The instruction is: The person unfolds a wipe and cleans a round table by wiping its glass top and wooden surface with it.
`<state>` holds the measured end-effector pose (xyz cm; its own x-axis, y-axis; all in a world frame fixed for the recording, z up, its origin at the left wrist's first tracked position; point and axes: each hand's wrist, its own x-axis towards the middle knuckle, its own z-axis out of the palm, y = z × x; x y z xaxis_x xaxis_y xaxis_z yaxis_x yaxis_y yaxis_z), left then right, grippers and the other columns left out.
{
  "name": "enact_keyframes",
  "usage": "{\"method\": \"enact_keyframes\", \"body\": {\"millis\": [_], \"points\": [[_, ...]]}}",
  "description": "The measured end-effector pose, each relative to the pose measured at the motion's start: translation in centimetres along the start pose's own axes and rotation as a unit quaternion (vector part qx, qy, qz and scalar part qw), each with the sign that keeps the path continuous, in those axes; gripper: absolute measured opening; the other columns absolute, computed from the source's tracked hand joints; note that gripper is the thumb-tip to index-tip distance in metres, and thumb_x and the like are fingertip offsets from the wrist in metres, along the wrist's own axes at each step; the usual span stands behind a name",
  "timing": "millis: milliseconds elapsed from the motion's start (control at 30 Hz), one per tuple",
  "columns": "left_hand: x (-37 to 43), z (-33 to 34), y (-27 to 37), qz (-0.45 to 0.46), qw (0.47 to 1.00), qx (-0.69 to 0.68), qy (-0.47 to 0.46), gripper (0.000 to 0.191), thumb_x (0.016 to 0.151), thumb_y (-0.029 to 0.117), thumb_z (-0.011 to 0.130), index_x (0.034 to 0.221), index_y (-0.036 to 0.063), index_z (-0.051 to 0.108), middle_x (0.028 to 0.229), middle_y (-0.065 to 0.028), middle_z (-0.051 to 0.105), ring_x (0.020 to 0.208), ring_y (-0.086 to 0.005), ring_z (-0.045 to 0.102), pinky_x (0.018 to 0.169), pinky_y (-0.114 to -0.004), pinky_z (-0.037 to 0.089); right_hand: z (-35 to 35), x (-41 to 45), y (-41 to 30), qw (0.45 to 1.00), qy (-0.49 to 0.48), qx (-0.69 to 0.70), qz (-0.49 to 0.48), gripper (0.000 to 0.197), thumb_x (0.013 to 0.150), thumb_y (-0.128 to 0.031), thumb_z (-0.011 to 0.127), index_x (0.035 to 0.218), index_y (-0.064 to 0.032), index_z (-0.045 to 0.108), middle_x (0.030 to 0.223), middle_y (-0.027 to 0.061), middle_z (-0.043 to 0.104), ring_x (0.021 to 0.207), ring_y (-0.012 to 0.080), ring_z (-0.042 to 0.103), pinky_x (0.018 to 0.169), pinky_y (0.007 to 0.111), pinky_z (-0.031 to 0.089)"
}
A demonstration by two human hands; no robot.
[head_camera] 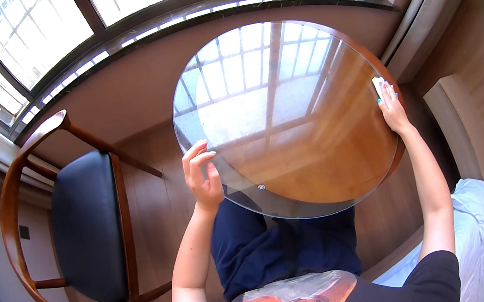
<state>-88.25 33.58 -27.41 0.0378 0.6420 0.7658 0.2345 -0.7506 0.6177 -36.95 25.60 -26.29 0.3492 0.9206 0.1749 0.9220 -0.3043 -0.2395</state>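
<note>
A round glass tabletop (243,160) lies over a round wooden table (350,166), shifted so that it overhangs the wood at the left and front. At the right rim, my right hand (392,109) is held flat, with a folded white cloth or tissue (377,86) under its fingers. My left hand (202,179) is at the glass's left edge, fingers loosely bent and thumb apart, with nothing in it. Whether it touches the glass is hard to tell. A small round mark (261,187) shows near the front edge, and window reflections cover much of the surface.
A wooden armchair with a black seat (89,229) stands at the left on the wood floor (153,223). Behind the table is a wall below a dark-framed window (193,3). White bedding (476,217) and a wooden headboard panel (463,123) are at the right.
</note>
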Motion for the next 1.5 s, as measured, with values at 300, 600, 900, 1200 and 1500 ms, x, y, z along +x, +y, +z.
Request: {"method": "enact_keyframes", "body": {"millis": [300,600,900,1200,1500], "points": [[-0.6,0.3,-0.6,-0.001,1.000,-0.009,0.018,0.018,0.077,-0.003,0.046,0.092,0.0018,0.055,0.112,-0.0186,0.058,0.107,-0.0328,0.056,0.095,-0.040,0.044,1.0,-1.1,-9.7,0.985,-0.027,-0.010,-0.169,0.063,0.090,-0.021,0.043,0.146,-0.0026,0.023,0.151,0.0208,0.021,0.141,0.0363,0.018,0.114,0.043,0.017],[-1.2,0.7,-1.0,0.066,0.990,0.063,0.105,0.028,0.087,0.017,0.047,0.112,0.0060,0.042,0.131,-0.0200,0.042,0.130,-0.0345,0.034,0.109,-0.050,0.023,3.6,-2.6,-25.1,0.943,-0.043,0.041,-0.327,0.063,0.086,-0.022,0.049,0.140,0.0041,0.031,0.144,0.0278,0.030,0.135,0.0412,0.028,0.113,0.044,0.022],[-1.8,1.0,-1.6,0.072,0.977,0.086,0.182,0.040,0.094,0.037,0.041,0.118,0.0046,0.039,0.136,-0.0220,0.036,0.130,-0.0342,0.032,0.111,-0.051,0.016,5.8,-6.2,-36.6,0.868,-0.080,0.112,-0.478,0.059,0.088,-0.026,0.051,0.139,0.0013,0.037,0.145,0.0266,0.032,0.137,0.0398,0.028,0.113,0.046,0.022],[-1.9,0.4,0.1,0.051,0.964,0.092,0.244,0.051,0.098,0.050,0.027,0.118,0.0063,0.043,0.133,-0.0190,0.042,0.128,-0.0311,0.038,0.113,-0.051,0.014,5.7,-8.2,-36.2,0.780,-0.136,0.215,-0.571,0.046,0.088,-0.009,0.050,0.134,-0.0077,0.048,0.141,0.0184,0.043,0.132,0.0348,0.038,0.109,0.042,0.033],[-2.8,-1.2,1.8,-0.047,0.994,-0.042,0.095,0.032,0.098,0.031,0.040,0.098,0.0030,0.056,0.120,-0.0177,0.055,0.115,-0.0296,0.050,0.100,-0.041,0.038,-0.4,-11.6,-27.0,0.684,-0.327,0.318,-0.570,0.052,0.071,0.005,0.054,0.121,-0.0091,0.061,0.129,0.0132,0.056,0.128,0.0312,0.046,0.105,0.039,0.039]]}}
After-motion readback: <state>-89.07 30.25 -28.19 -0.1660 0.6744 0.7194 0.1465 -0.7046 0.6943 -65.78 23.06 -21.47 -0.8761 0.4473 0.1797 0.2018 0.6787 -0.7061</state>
